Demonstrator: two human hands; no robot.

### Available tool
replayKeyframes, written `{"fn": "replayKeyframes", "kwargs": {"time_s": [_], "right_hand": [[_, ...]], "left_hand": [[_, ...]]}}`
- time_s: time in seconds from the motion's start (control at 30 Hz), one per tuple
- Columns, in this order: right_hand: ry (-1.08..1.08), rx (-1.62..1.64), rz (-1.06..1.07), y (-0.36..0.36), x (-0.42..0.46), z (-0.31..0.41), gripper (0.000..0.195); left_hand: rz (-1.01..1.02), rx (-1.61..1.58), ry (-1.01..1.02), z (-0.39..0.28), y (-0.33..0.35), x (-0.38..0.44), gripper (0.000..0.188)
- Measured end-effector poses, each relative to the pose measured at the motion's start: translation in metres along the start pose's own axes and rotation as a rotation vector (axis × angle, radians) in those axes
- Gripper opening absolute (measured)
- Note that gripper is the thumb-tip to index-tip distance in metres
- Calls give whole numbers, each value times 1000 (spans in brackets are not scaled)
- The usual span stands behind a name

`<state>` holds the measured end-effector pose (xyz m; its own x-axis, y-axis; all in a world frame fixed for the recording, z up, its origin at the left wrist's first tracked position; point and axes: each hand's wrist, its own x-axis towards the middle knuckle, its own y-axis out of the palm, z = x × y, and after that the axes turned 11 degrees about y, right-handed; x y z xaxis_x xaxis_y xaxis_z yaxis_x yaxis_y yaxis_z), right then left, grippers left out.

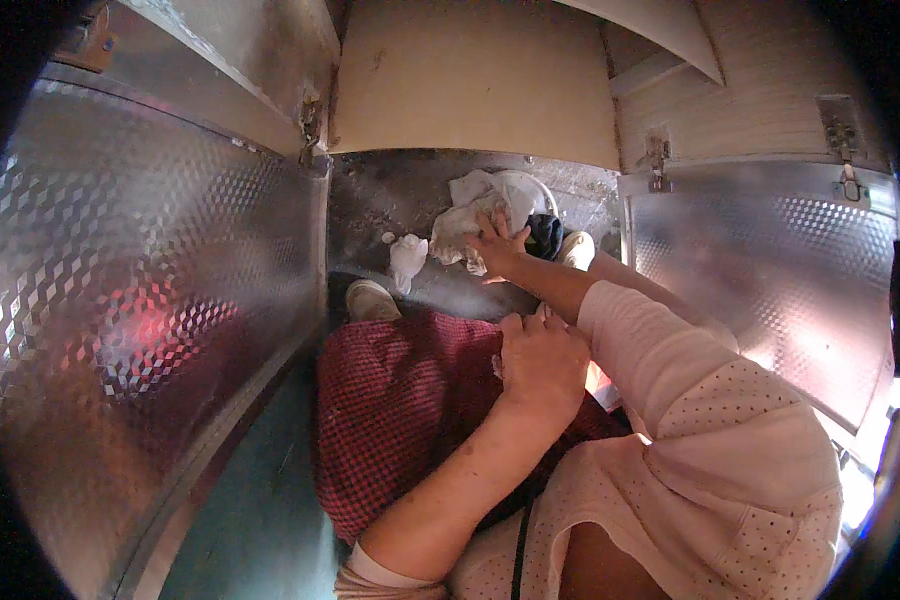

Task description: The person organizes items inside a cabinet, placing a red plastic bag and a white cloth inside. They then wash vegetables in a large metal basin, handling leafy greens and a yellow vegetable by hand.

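Note:
My right hand (pixel 499 247) reaches forward with fingers spread over a crumpled off-white cloth (pixel 450 229) on the dark floor. Behind the cloth shows the curved rim of a round white container (pixel 547 193). A black bundled item (pixel 544 235) lies just right of that hand. To the left is a small crumpled white bag or cloth (pixel 408 259). My left hand (pixel 544 356) is nearer my body, over the red-and-black checked fabric (pixel 412 397) on my lap. Its fingers are curled, with bits of something pale at its edges; what is inside is hidden.
Patterned metal panels stand at left (pixel 157 247) and right (pixel 765 277), the right one with metal latches (pixel 851 184). A beige panel (pixel 472 82) closes off the far side. A light shoe (pixel 371 301) is at left and another (pixel 577 250) beside the black item.

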<state>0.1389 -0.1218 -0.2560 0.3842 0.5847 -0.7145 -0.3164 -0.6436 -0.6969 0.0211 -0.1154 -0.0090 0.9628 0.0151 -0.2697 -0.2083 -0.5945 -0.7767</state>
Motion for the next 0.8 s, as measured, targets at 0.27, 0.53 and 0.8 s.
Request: {"fn": "replayKeyframes", "kwargs": {"time_s": [0.27,0.53,0.8], "right_hand": [[-163,10,-241,-16,8,-31,30],[-548,-174,523,12,1,-6,34],[-500,47,-795,-16,9,88,52]], "left_hand": [[4,47,1,5,11,-9,33],[86,58,4,4,2,-8,18],[151,86,-65,13,5,-18,18]]}}
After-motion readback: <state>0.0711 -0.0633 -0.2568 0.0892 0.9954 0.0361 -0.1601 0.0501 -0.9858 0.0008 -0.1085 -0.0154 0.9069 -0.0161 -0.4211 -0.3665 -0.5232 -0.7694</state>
